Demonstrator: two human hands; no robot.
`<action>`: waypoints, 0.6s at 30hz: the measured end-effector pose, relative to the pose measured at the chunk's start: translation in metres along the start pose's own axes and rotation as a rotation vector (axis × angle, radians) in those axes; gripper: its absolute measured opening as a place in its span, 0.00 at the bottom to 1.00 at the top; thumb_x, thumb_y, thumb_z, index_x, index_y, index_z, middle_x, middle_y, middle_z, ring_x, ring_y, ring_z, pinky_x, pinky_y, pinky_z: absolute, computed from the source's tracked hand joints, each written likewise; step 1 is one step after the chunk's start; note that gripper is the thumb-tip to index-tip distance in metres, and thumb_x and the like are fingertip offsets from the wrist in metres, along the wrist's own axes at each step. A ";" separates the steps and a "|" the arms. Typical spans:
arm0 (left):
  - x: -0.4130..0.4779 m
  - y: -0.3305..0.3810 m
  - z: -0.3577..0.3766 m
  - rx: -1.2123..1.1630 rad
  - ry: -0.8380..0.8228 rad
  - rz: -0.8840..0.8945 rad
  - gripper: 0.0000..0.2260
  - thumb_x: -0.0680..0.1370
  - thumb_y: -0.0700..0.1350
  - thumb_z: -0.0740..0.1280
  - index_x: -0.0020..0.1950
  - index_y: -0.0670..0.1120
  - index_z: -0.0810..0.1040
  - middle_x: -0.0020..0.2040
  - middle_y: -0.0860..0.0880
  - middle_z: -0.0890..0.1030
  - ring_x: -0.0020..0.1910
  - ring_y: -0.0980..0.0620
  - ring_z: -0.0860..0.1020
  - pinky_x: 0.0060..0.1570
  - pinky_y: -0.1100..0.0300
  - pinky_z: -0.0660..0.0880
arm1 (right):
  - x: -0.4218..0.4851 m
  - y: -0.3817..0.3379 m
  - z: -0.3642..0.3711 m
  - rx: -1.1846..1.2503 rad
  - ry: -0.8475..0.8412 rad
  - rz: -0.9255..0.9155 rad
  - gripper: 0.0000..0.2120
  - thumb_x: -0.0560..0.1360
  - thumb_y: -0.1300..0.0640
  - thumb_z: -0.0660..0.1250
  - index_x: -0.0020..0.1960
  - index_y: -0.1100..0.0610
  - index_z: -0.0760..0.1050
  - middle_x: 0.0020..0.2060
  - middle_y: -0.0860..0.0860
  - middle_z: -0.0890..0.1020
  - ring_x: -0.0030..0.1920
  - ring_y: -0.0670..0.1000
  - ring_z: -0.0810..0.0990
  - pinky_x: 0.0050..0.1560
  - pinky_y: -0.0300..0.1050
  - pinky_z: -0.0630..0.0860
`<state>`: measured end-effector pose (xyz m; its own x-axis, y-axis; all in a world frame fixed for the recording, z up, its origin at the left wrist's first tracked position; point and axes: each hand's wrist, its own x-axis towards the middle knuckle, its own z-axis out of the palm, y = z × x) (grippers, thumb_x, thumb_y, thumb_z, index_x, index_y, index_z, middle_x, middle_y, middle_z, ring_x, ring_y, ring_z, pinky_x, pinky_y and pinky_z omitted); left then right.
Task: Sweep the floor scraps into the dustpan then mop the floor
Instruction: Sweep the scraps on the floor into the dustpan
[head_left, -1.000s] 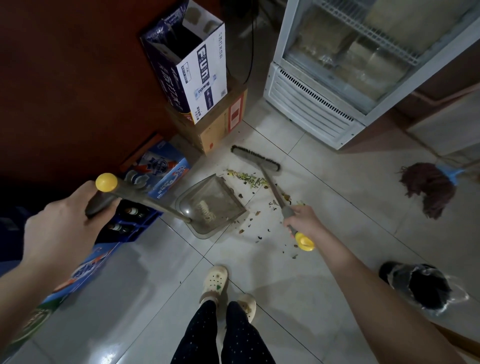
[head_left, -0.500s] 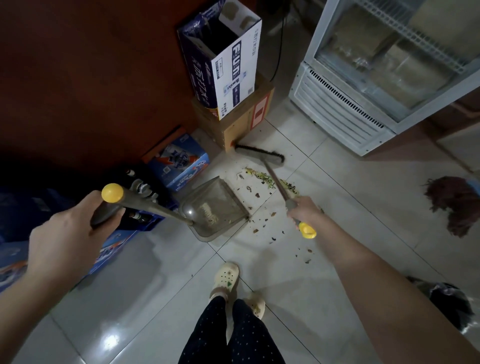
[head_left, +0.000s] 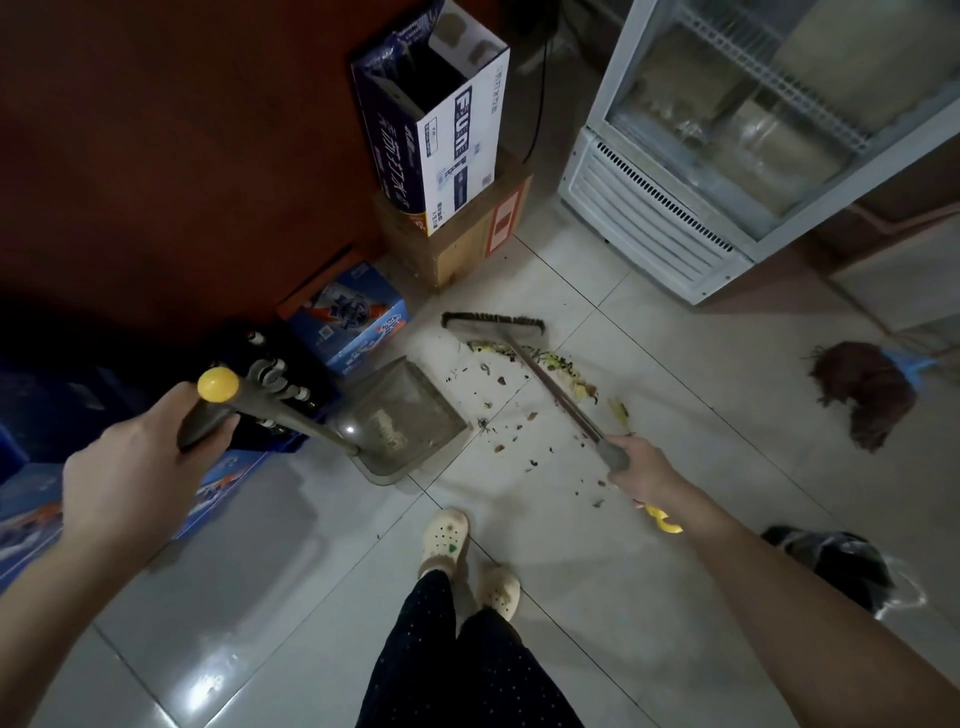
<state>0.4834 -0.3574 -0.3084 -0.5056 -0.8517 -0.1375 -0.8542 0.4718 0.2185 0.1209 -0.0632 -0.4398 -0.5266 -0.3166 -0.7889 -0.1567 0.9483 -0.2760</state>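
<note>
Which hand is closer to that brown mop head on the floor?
Right. The right hand, gripping the broom, sits nearer the mop head; the left hand is far across.

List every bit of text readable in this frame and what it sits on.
"FUN": vertical, on the white face of the open blue-and-white carton.
Large characters on that carton's blue side: not legible.
Small print and codes on its white face: too small.
Blue drink case: logo blurred.
Red label on the brown box: unreadable.

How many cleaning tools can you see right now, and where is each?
3. The dustpan rests on the floor, held by the left hand; the broom is behind the scraps, held by the right hand; the mop lies at right. Others may be off-frame.
</note>
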 end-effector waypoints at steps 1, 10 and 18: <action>0.000 -0.004 0.000 -0.013 0.000 -0.016 0.16 0.75 0.64 0.57 0.46 0.52 0.69 0.31 0.48 0.77 0.29 0.42 0.76 0.31 0.46 0.78 | 0.002 -0.005 0.000 0.006 0.011 -0.017 0.28 0.74 0.67 0.63 0.73 0.54 0.65 0.68 0.57 0.70 0.30 0.49 0.72 0.21 0.39 0.70; -0.004 -0.030 0.001 -0.010 -0.059 -0.087 0.23 0.74 0.70 0.51 0.46 0.52 0.70 0.32 0.49 0.78 0.30 0.44 0.77 0.34 0.43 0.78 | 0.052 -0.068 0.007 -0.048 -0.053 -0.054 0.28 0.75 0.66 0.62 0.74 0.52 0.64 0.65 0.58 0.71 0.31 0.50 0.72 0.21 0.37 0.69; -0.034 -0.011 0.003 -0.025 -0.065 -0.114 0.20 0.75 0.67 0.54 0.45 0.51 0.70 0.31 0.47 0.76 0.30 0.42 0.76 0.32 0.43 0.77 | 0.050 -0.031 0.014 -0.117 -0.051 0.009 0.28 0.76 0.65 0.60 0.74 0.50 0.64 0.62 0.58 0.74 0.36 0.57 0.78 0.33 0.47 0.78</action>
<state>0.5094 -0.3330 -0.3085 -0.4131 -0.8825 -0.2249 -0.9036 0.3663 0.2222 0.1116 -0.1087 -0.4785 -0.4854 -0.3063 -0.8189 -0.2507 0.9460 -0.2053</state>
